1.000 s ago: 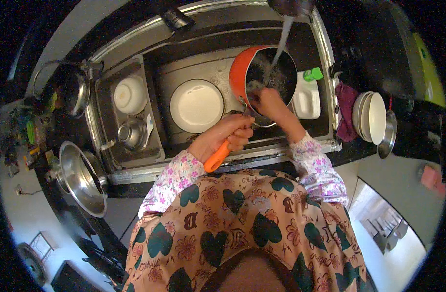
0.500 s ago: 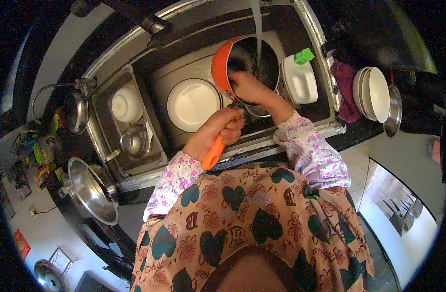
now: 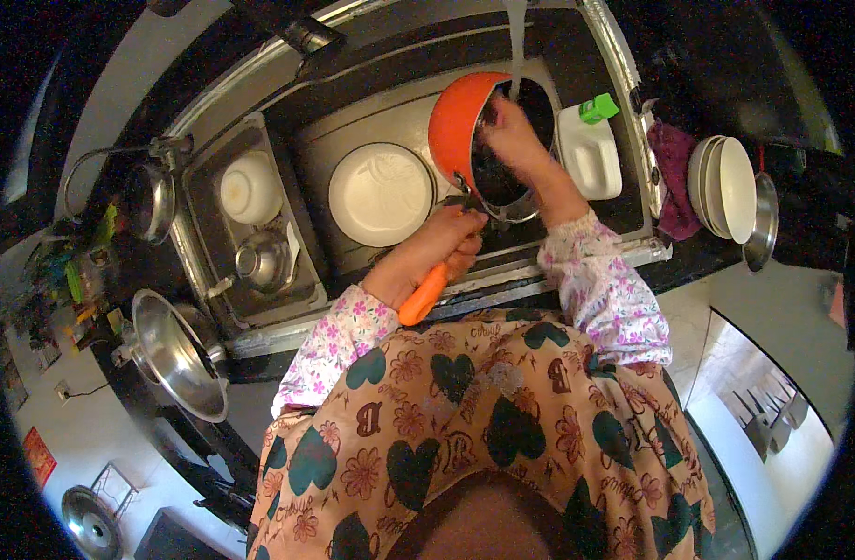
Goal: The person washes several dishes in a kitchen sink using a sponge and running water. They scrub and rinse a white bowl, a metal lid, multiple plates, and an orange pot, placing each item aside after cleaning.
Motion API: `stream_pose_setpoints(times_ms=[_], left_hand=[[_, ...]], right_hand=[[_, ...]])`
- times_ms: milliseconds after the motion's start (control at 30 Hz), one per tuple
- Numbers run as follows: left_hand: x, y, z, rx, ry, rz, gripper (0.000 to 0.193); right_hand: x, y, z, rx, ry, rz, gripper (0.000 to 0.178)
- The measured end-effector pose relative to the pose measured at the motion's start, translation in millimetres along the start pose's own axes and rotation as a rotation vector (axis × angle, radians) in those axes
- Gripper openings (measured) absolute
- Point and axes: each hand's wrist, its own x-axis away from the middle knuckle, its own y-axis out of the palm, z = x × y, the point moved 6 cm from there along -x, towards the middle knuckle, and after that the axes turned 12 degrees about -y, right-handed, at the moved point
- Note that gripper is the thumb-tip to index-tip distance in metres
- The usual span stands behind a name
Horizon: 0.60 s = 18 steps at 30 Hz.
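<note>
An orange saucepan (image 3: 458, 126) with a dark inside is tilted on its side over the sink. My left hand (image 3: 446, 241) is closed around its orange handle (image 3: 424, 297). Inside the pan's mouth, my right hand (image 3: 519, 147) bends its fingers against the inner wall; whatever they hold is hidden and slightly blurred. A stream of water (image 3: 517, 42) falls into the pan from above. To the left of the pan, a white plate or shallow bowl (image 3: 379, 194) with a dark rim rests in the basin. A white jug (image 3: 590, 159) with a green cap stands right of the pan.
The left basin (image 3: 297, 271) holds a white bowl (image 3: 251, 189) and a small metal bowl (image 3: 259, 261). Right of the sink are a purple cloth (image 3: 674, 177), stacked white bowls (image 3: 740, 191) and a metal lid (image 3: 765, 224). A large steel basin (image 3: 180, 355) stands at the left.
The pan has turned so that more of its orange outside shows. My right hand has moved up toward the rim and the water. The left hand keeps its hold on the handle.
</note>
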Motion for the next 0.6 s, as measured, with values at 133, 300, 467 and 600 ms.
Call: stream_pose_setpoints(times_ms=[133,300,467,600], left_hand=[[7,2,7,-0.143,0.052,0.099,0.015],[-12,-10,10,-0.458,0.249,0.258,0.019],[0,-22,30,-0.838,0.383,0.703,0.024],[-4,-23,49,-1.018,0.503,0.821,0.026]], right_hand=[[6,-20,22,0.746,-0.035,-0.072,0.026],[62,25,2,-0.273,0.246,-0.016,0.043],[100,-22,-12,-0.74,0.428,0.121,0.037],[97,-54,-72,0.012,-0.066,0.266,0.027]])
